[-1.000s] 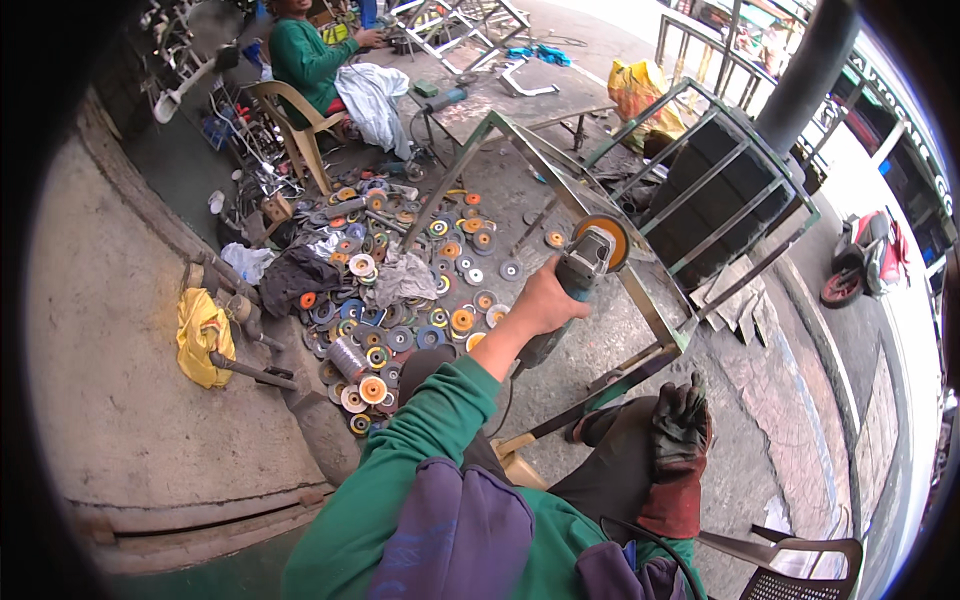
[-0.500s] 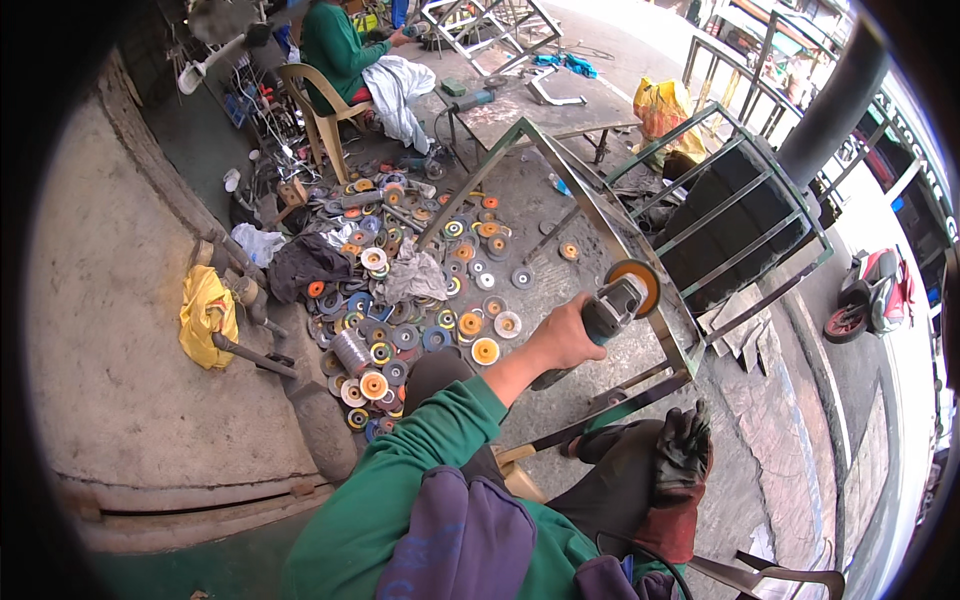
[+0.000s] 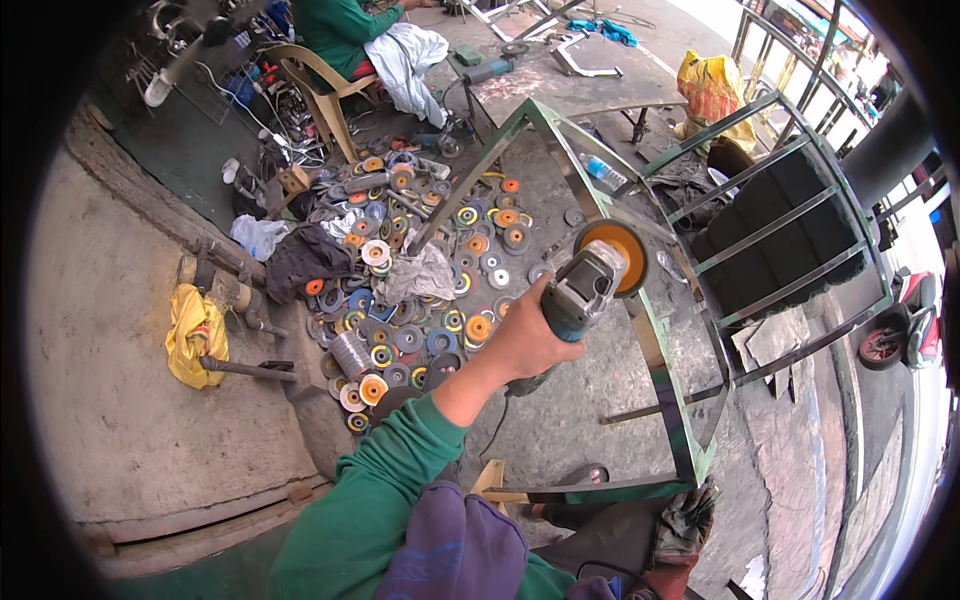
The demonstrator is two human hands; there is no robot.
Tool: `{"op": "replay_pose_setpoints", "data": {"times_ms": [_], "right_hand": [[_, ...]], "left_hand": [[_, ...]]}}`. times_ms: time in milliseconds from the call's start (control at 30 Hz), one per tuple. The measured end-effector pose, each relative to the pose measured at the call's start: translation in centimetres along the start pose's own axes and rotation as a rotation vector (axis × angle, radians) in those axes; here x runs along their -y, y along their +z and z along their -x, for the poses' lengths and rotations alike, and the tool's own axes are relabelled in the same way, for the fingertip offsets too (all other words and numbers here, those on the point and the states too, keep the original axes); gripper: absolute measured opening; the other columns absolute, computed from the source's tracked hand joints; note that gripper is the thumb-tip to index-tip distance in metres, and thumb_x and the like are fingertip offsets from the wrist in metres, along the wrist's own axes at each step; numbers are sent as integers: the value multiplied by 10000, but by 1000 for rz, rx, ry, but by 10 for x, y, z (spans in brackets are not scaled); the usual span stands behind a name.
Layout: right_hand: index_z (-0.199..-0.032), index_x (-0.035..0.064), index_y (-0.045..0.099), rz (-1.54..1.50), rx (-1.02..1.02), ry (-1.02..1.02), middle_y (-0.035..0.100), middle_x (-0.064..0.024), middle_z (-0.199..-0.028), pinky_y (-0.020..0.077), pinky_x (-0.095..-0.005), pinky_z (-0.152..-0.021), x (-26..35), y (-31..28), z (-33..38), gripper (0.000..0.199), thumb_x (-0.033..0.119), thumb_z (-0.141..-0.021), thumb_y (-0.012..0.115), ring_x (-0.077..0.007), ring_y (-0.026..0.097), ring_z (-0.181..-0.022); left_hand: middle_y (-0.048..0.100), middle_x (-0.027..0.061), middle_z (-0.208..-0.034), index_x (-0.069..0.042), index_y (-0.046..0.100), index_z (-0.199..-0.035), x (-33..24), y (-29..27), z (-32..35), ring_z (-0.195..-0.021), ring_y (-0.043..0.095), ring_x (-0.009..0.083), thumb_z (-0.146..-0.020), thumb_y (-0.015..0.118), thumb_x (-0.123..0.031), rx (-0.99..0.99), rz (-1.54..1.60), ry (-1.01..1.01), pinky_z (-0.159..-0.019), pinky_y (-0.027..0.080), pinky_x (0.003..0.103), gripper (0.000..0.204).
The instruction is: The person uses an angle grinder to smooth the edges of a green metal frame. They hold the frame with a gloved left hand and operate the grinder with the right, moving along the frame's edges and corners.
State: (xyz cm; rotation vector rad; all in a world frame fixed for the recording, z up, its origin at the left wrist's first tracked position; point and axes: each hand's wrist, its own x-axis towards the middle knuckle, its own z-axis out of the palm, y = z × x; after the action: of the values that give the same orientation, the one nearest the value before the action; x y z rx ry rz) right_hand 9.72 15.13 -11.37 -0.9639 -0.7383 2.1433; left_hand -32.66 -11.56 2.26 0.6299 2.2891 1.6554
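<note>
And here's the left grip [image 3: 525, 340], bare and wrapped firmly around the angle grinder [image 3: 580, 290], which is up in the middle of the scene, its orange disc [image 3: 630, 252] on the far right end; it looks a hefty, rigid tool, likely nose-heavy at the metal head, so the body is the place to hold, fingers well back from that abrasive face, with the rear of the casing offering a second hold! The cord [image 3: 498, 428] trails near, probably limp and easy to snag. Out right, the gloved right grip [image 3: 686, 525] is at the metal frame [image 3: 666, 395], by its near corner, and whether it's closed I can't tell; those bars look stiff, perhaps sharp-edged. Farther left, spare discs [image 3: 479, 328] litter the ground, with a low counter [image 3: 560, 100] beyond
</note>
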Motion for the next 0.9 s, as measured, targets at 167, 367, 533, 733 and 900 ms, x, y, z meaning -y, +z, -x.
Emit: {"op": "replay_pose_setpoints", "data": {"times_ms": [167,367,533,733,900], "right_hand": [[-1603,128,474,53,4,8,527,-109,-1588,481,-435,-1184,8,-12,-10,526,207,-1093,577,-276,583,-1359],[-1598,119,467,134,162,-72,496,-127,-1631,455,-458,-1207,10,-26,-38,530,238,-1092,569,-304,585,-1382],[-1512,29,535,670,133,-490,535,-182,-1591,454,-542,-1211,-14,-27,-54,533,261,-1045,646,-412,627,-1318],[-1632,177,456,-455,527,-28,500,-112,-1651,420,-470,-1244,-25,-10,-42,523,267,-1119,500,-276,539,-1473],[-1546,163,569,-483,274,-35,628,-92,-1535,442,-534,-1222,-19,27,-24,467,217,-1083,560,-309,563,-1450]], "left_hand": [[725,204,-1172,-16,523,-1380,-7,-5,5,-1091,726,318,-723,897,-194,84,33,-62,-964,560,402,777],[736,204,-1110,-48,542,-1331,-32,1,23,-1053,743,351,-732,876,-189,171,-12,-56,-919,572,428,701],[751,206,-1096,-60,528,-1379,-23,9,31,-1038,755,361,-701,900,-223,277,-89,-4,-912,580,429,791],[747,206,-1099,-46,541,-1365,-7,15,35,-1022,754,347,-686,904,-212,320,-22,52,-921,577,426,787],[750,233,-1105,10,546,-1359,-14,15,31,-1030,748,382,-670,908,-241,262,1,67,-931,578,432,817]]}}
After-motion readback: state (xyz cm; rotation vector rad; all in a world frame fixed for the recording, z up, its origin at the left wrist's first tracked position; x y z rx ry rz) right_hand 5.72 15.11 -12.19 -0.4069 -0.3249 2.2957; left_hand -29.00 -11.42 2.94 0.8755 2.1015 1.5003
